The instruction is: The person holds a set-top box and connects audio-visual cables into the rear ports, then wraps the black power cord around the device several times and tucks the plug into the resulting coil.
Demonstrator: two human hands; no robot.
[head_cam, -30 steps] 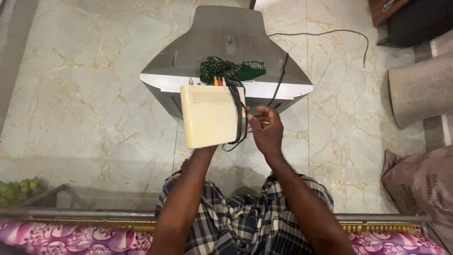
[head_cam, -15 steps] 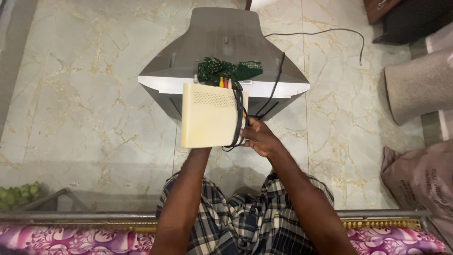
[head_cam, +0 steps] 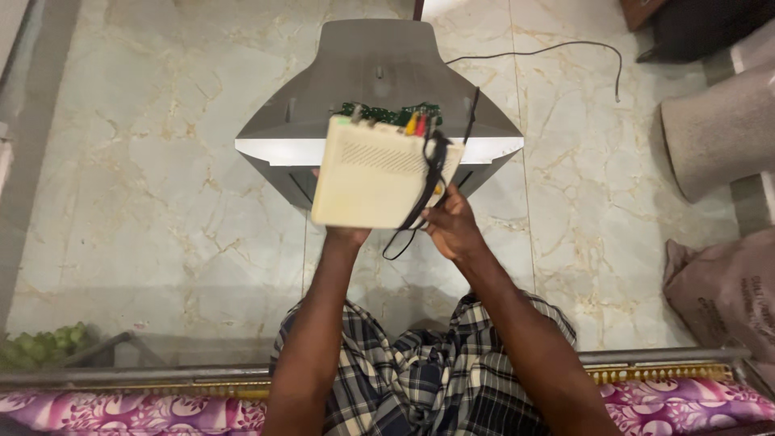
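Above the grey tube television (head_cam: 379, 73), the left hand (head_cam: 345, 236) grips a cream plastic box (head_cam: 375, 173) from beneath while the right hand (head_cam: 452, 226) pinches its black cables (head_cam: 424, 190).

the left hand (head_cam: 345, 236) is mostly hidden under the cream box (head_cam: 375, 173); the sack (head_cam: 726, 287) is cut off at the right edge.

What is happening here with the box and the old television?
A seated person holds a cream plastic box up over a grey television that lies face down on the marble floor. The left hand supports the box from below. The right hand has its grip at the box's right edge, by the black cables. Coloured plugs sit in the box's far side, and a green circuit board shows behind it.
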